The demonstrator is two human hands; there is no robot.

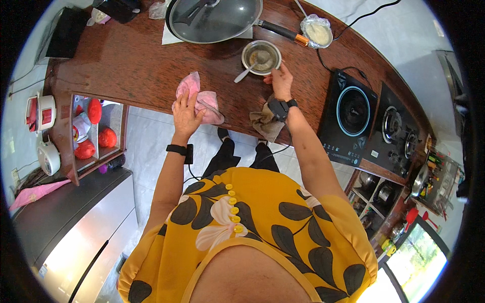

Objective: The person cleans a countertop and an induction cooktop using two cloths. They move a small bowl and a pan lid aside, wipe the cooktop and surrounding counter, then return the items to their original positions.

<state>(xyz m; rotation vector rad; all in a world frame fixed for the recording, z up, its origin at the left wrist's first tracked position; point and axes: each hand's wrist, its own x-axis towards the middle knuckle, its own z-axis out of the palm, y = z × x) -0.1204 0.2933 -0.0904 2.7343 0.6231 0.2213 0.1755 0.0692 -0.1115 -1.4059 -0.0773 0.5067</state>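
My left hand (186, 115) lies on a crumpled pink cloth (210, 101) near the counter's front edge, fingers and thumb spread. My right hand (281, 81) has its fingers and thumb against the near right side of a small metal bowl (246, 51). Inside the bowl are some brownish contents, and a spoon (245, 73) leans in it with its handle sticking out over the near left rim. Below my right wrist, a brown cloth (264, 120) hangs partly over the counter's edge.
A lidded frying pan (223, 22) stands at the back, its handle (278, 31) pointing right towards a plastic-covered bowl of pale food (318, 33). To the right are an induction cooktop (350, 113) and a gas hob (394, 128). Cables cross the back right of the wooden counter (125, 72).
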